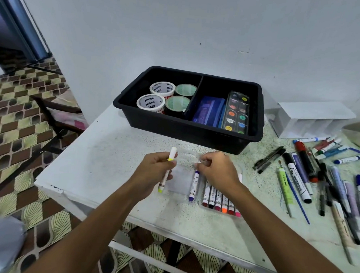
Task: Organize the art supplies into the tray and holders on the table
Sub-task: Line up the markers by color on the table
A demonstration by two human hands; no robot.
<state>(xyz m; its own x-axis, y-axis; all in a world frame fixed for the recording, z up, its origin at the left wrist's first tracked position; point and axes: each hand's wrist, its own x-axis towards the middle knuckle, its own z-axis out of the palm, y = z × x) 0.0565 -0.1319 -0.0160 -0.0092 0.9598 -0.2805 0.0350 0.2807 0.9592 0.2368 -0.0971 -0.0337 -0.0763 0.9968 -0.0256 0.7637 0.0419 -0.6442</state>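
My left hand (155, 169) grips a yellow marker (172, 155) above the table, its white cap pointing up. My right hand (215, 170) pinches the top edge of a clear plastic marker pouch (180, 181) lying flat on the table. A purple marker (194, 186) and a row of several colour markers (220, 199) lie in the pouch. The black divided tray (233, 142) stands behind, holding several tape rolls (162, 88) on the left, a blue eraser (210, 109) and a watercolour palette (236, 112) on the right.
A white holder (310, 121) stands at the back right. Several loose markers, pens and brushes (311, 178) are spread over the right side of the white table (101, 161). A chair (56, 112) stands to the left on patterned floor.
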